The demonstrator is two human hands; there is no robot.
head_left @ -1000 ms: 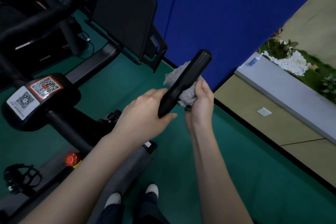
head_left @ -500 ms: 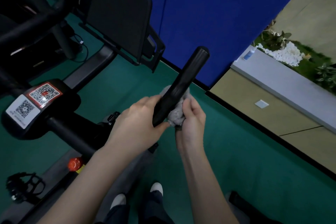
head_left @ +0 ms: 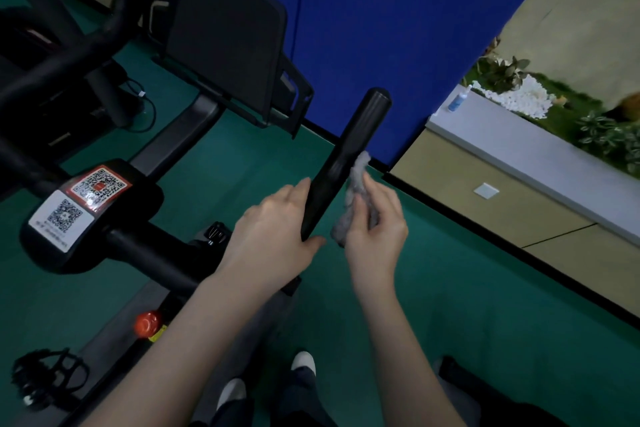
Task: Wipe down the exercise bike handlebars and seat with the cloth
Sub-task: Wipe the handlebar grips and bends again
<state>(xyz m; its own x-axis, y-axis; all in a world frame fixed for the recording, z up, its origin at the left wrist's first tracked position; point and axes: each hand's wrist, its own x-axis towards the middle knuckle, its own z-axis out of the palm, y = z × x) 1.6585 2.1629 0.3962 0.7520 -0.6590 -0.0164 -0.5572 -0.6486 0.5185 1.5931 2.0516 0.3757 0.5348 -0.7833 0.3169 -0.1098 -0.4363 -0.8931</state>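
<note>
A black handlebar grip [head_left: 349, 156] of the exercise bike rises toward the upper right in the middle of the head view. My left hand [head_left: 273, 236] holds its lower part, thumb under the bar's base. My right hand [head_left: 375, 229] pinches a bunched grey cloth [head_left: 356, 198] just right of the bar, the cloth's top touching the bar's side. The bike's other handlebar [head_left: 104, 31] curves at the upper left. The seat is not in view.
The bike's dark screen [head_left: 221, 42] stands behind the bar, and its stem [head_left: 90, 208] with QR stickers is at left. A red knob [head_left: 148, 322] and a pedal [head_left: 48, 381] lie low left. A blue partition [head_left: 381, 17], green floor and a planter ledge [head_left: 519, 135] surround.
My right hand has pulled the cloth off the bar, from wrapped behind it to bunched at its right side. The left hand stays on the lower bar.
</note>
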